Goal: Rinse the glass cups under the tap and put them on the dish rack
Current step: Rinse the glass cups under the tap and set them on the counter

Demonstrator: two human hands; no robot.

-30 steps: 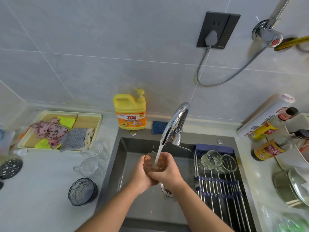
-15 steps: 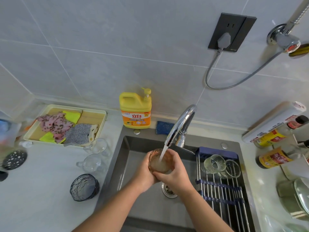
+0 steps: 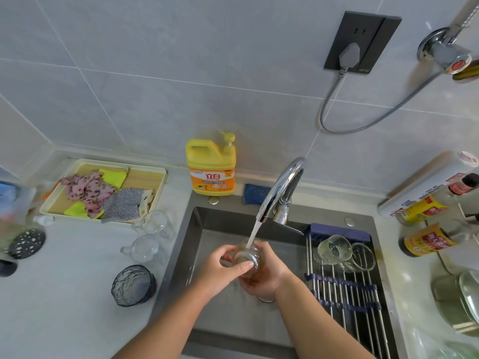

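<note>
over a grey sink [image 3: 197, 229], both hands hold one clear glass cup [image 3: 247, 256] under the running tap [image 3: 278, 187]. left hand [image 3: 217, 268] pinches its side, right hand [image 3: 264, 277] cups it underneath (fingers curled round). two rinsed cups [image 3: 333, 250] lie on the dish rack [image 3: 344, 288].

The glass cup [image 3: 246, 257] is over the middle of the sink [image 3: 207, 229], under the tap [image 3: 282, 185] that rises from the sink's far edge. The left hand [image 3: 220, 268] is on the cup's left and the right hand [image 3: 267, 278] is beneath it. The dish rack [image 3: 344, 288] spans the sink's right part, with two more glass cups [image 3: 333, 250] [image 3: 363, 256] at its far end. Left of the sink, three cups [image 3: 154, 224] [image 3: 142, 248] [image 3: 133, 285] stand on the tabletop [image 3: 64, 307]. A detergent bottle [image 3: 212, 172] stands behind the sink's far-left corner.
</note>
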